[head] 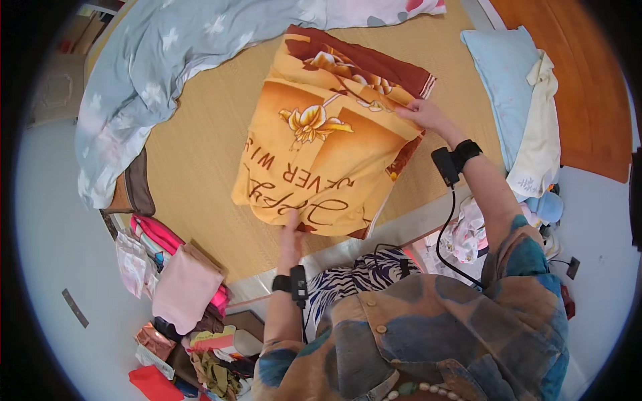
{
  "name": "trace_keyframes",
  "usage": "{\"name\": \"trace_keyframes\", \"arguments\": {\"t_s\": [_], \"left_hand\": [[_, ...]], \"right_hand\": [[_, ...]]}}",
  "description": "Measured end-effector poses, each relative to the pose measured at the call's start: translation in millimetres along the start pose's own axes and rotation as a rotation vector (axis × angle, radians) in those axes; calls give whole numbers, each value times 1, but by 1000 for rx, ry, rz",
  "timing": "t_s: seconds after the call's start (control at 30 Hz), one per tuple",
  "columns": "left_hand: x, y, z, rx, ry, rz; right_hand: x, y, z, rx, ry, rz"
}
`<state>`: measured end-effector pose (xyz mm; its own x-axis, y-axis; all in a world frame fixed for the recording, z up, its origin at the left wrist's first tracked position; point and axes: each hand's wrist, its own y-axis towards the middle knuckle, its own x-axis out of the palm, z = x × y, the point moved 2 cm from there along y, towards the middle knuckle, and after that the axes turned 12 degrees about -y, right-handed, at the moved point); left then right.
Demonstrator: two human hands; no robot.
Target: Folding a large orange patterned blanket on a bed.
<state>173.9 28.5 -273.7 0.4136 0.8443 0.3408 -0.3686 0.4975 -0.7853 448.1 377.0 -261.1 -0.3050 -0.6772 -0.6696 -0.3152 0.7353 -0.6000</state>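
A folded blanket (321, 150) in yellow, orange and dark red lies on a woven bed mat (195, 150). Its upper face bears a flower print and large lettering, upside down from here. At the blanket's near edge is my left hand (291, 243), thumb on top and the other fingers partly hidden by the cloth. My right hand (429, 116) pinches the fabric near the right side, below a dark red layered edge. Both wrists wear black straps with small cabled devices.
A grey-blue quilt (150, 80) is bunched along the far left of the bed. On the right lie a light blue pillow (501, 85) and a cream cloth (536, 135). A folded pink cloth (188, 285) tops piled clothes at lower left. An orange-brown wooden panel (572, 75) stands beyond the pillow.
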Motion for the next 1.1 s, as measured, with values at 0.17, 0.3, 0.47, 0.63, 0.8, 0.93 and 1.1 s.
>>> {"name": "trace_keyframes", "arguments": {"t_s": [0.17,0.3,0.47,0.63,0.8,0.93,1.1], "left_hand": [[44,-36,-11,-27,50,48],[68,-72,3,85,214,-25],[6,-49,-73,-317,315,-108],[8,-35,-63,-160,270,-156],[-11,12,2,-2,-29,44],[8,26,21,45,-109,50],[29,19,41,469,221,548]], "right_hand": [[-32,-8,-39,-313,332,260],[-95,-25,-40,-255,527,556],[-37,14,69,138,-265,304],[-15,13,59,188,-169,495],[-9,35,-28,-334,-47,752],[14,56,-111,-469,-134,857],[18,86,-150,-436,-41,553]]}}
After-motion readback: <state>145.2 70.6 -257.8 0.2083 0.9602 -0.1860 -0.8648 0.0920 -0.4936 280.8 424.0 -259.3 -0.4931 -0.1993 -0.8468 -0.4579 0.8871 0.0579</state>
